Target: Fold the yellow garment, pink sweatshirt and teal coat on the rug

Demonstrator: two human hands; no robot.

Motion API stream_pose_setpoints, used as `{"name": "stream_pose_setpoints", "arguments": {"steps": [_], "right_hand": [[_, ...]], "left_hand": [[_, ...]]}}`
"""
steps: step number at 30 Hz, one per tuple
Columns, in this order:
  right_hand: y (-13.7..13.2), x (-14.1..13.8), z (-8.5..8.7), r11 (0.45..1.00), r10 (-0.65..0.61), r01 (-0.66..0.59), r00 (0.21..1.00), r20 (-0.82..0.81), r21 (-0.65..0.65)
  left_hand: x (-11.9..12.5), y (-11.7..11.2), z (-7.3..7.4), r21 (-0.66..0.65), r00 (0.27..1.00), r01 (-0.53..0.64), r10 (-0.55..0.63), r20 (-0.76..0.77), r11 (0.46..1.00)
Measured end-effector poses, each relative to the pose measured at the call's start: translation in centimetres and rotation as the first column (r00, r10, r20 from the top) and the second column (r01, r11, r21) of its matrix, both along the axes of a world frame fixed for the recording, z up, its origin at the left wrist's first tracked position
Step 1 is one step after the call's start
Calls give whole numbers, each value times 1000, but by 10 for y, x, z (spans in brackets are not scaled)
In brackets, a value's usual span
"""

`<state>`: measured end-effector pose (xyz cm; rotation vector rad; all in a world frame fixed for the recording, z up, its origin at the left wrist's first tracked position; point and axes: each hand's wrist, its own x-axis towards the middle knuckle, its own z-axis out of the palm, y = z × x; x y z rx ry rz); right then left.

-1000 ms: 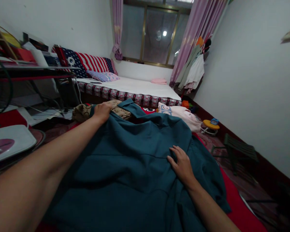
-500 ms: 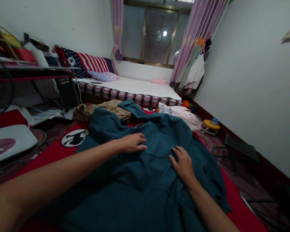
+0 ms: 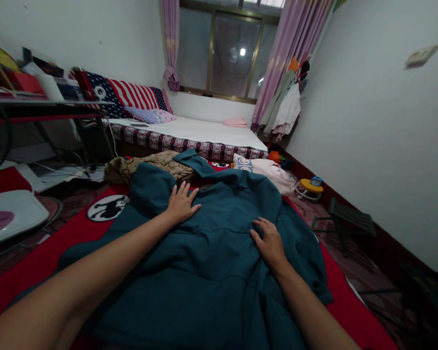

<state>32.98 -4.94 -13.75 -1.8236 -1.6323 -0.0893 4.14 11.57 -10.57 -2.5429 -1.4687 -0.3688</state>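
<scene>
The fingers of the left hand [image 3: 180,206] are spread wide on top of the blue-green shirt [image 3: 190,262], beside a puffy fold. The fingers of the right hand [image 3: 272,245] are a little bent, with a gap by the thumb, and they rest on the shirt too. The shirt lies wrinkly under both arms, with its collar [image 3: 194,161] at the far end. Under it is a red blanket [image 3: 345,311]. A round white patch [image 3: 108,207] with a black picture shows on the left. Past the collar side sits a bunched brown cloth [image 3: 149,164], and a pale pink cloth [image 3: 275,175] lies to the right. On the floor are a yellow stool [image 3: 311,185] and a dark green stool [image 3: 352,217]. Farther back is a bed [image 3: 204,130] with a purple pillow [image 3: 151,115], under a window [image 3: 233,53].
</scene>
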Motion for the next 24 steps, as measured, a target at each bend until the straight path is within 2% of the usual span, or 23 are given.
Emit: {"name": "stream_pose_setpoints", "arguments": {"steps": [4,7,10,13,15,16,17,18,20,21,22,23,24], "right_hand": [[-2,-2,0,996,59,-58,998,-22,64],[-6,-5,3,994,82,-81,997,0,71],[-16,-1,15,994,77,-82,995,65,72],[-36,17,30,996,1,-18,983,185,89],[-52,35,38,994,-104,92,963,249,59],[-61,44,39,987,-161,162,952,260,16],[-69,53,40,973,-208,227,944,254,-49],[-78,60,41,952,-243,278,942,233,-131],[-94,69,42,891,-282,321,946,163,-321],[-101,71,43,855,-295,322,947,129,-406],[-108,70,45,823,-309,321,945,104,-469],[-114,67,47,800,-321,318,943,85,-509],[-120,63,50,789,-326,311,943,68,-530]], "left_hand": [[-27,2,12,-25,995,24,-26,-100,999],[-37,-10,26,-55,986,61,-69,-152,997],[-42,-37,49,-159,979,62,-92,-185,985],[-49,-77,80,-304,962,166,-222,-159,938],[-55,-109,103,-451,922,307,-380,-79,838],[-59,-124,113,-533,898,345,-436,-51,773],[-62,-139,123,-628,870,369,-493,-26,685],[-64,-152,131,-752,829,373,-559,7,544],[-64,-168,141,-927,766,312,-633,115,209],[-61,-171,144,-951,755,293,-634,168,97],[-57,-169,145,-947,761,311,-617,199,77],[-50,-162,143,-918,782,363,-588,208,158],[-43,-151,139,-844,808,433,-551,208,316]]}}
